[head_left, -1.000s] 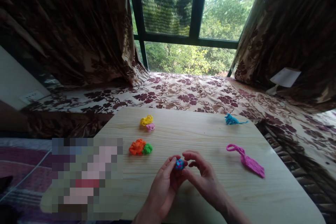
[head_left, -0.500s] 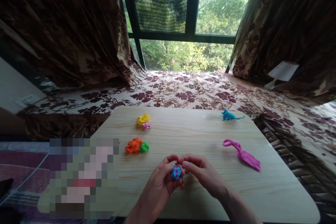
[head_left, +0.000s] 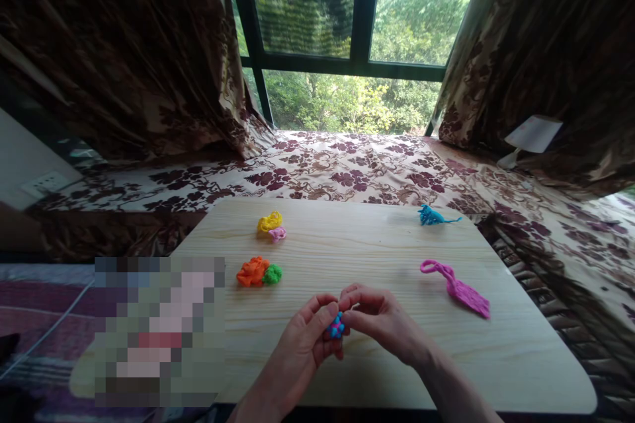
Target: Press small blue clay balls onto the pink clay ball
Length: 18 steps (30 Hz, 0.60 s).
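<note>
Low over the front middle of the table, my left hand (head_left: 308, 334) is closed around a small knobbly ball (head_left: 336, 326), blue with pink patches, which looks like modelling clay. Its thumb presses on the ball's upper left, and the other fingers curl behind and below. My right hand (head_left: 380, 314) meets it from the right, thumb and bent fingers pinched against the ball's upper right side. The fingers cover part of the ball, so any small piece between the right fingertips is hidden.
Orange clay (head_left: 253, 271) touches green clay (head_left: 272, 273) on the left of the table (head_left: 347, 244). Behind them lie yellow clay (head_left: 270, 221) and light pink clay (head_left: 278, 233). Stringy blue clay (head_left: 430, 215) is at the back right, with flat magenta clay (head_left: 464, 292) nearer. A pixelated patch hides the left corner.
The ball has turned between my fingers and shows more pink in its middle. My right thumb has come down closer against it. The clay pieces on the table lie as before.
</note>
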Available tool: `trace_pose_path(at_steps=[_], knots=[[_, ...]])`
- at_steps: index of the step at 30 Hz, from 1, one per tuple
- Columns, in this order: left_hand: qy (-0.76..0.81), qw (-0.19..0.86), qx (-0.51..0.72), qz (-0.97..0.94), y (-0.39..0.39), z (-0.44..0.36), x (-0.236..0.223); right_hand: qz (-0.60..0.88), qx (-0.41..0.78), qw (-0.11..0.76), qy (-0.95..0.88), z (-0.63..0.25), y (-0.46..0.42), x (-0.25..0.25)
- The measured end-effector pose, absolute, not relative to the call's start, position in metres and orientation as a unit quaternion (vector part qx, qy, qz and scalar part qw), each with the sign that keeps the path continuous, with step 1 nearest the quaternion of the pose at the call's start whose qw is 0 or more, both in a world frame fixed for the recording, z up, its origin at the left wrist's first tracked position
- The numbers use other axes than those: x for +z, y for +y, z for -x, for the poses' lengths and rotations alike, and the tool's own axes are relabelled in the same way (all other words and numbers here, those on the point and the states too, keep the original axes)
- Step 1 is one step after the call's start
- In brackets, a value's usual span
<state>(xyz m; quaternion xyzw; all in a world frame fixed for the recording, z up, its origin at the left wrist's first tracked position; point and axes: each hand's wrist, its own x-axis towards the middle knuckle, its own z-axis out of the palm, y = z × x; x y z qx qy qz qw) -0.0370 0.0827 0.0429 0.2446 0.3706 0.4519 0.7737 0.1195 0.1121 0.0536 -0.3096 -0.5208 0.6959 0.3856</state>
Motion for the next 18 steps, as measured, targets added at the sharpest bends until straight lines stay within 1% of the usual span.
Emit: trace_pose_path(at_steps=[4, 8, 12, 18], knots=[[0.377, 0.774, 0.442, -0.251, 0.081, 0.036, 0.040, 0.325, 0.679, 0.379, -0.538, -0.121, 0.114, 0.052], [0.375, 0.786, 0.449, -0.199, 0.081, 0.034, 0.042, 0.371, 0.642, 0.417, -0.525, -0.123, 0.117, 0.054], [0.403, 0.763, 0.488, -0.133, 0.084, 0.037, 0.044, 0.401, 0.615, 0.446, -0.512, -0.126, 0.114, 0.058], [0.392, 0.737, 0.523, -0.171, 0.083, 0.036, 0.056, 0.431, 0.568, 0.448, -0.539, -0.125, 0.102, 0.064]])
